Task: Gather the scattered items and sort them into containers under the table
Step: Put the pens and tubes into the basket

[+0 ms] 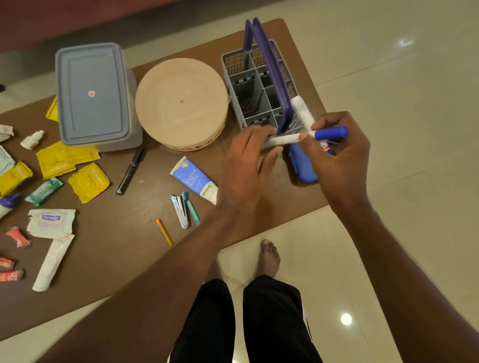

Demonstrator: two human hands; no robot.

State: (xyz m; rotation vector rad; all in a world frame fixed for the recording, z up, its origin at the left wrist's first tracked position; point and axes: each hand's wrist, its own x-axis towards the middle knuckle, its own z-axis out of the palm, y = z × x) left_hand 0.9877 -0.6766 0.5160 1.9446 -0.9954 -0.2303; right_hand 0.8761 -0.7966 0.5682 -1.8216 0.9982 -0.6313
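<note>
Head view: right hand [335,152] pinches blue-capped marker [309,136]; left hand [248,163], fingers loosely straight, seemingly touches it.

We see both forearms reaching forward over our legs. Our left hand [248,163] lies palm down, fingers loosely curled, seemingly touching something. Our right hand [335,149] is raised beside it, thumb and fingers pinched closed around what it holds.

a home living room: glossy tiled floor [398,113], low brown table [123,246], bare foot [269,257]
</note>
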